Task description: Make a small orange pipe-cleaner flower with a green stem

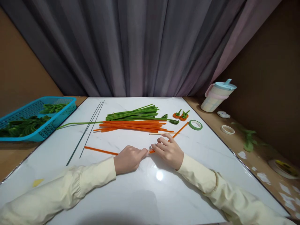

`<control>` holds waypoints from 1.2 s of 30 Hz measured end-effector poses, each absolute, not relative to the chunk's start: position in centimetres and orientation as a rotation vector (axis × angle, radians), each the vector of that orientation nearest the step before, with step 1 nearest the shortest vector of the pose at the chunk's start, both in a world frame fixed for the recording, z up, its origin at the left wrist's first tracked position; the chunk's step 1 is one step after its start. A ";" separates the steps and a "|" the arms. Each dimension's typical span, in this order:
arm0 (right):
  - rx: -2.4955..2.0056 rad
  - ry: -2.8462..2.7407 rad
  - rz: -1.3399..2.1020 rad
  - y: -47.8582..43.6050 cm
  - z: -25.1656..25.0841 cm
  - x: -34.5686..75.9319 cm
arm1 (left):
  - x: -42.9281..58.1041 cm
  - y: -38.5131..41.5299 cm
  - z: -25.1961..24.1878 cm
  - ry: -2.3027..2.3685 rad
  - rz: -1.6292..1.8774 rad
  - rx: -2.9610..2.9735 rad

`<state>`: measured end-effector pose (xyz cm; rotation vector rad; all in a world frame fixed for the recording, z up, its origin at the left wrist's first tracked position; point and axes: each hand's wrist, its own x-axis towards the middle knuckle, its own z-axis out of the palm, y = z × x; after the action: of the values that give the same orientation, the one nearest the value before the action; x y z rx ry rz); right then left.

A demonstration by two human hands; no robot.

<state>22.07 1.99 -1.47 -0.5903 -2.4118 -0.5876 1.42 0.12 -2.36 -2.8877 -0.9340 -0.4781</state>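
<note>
An orange pipe cleaner (100, 150) runs across the table through both hands, one end out to the left, the other slanting up to the right. My left hand (130, 158) is closed around it, thumb pointing right. My right hand (169, 151) pinches it just beside the left thumb, its other fingers curled above. Beyond the hands lie a bundle of orange pipe cleaners (133, 125) and, behind it, a bundle of green ones (133, 113). A thin wooden stick (154, 134) rests behind my right hand.
A blue basket (42, 132) with green pieces stands left, near thin dark wires (79, 145). At the back right are small orange-green pieces (184, 116) and green tape (195, 125). A tumbler (217, 97), white ring (227, 129) and paper scraps lie beyond the right edge.
</note>
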 end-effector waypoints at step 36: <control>-0.554 -2.522 -0.046 3.4 0.0 23.8 | 1.7 0.0 -1.8 -0.867 -0.474 -2.838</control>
<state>23.83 3.41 0.00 -0.5536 -2.5225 -0.0462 1.73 -0.03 -1.83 -2.8385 -0.8667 -0.4736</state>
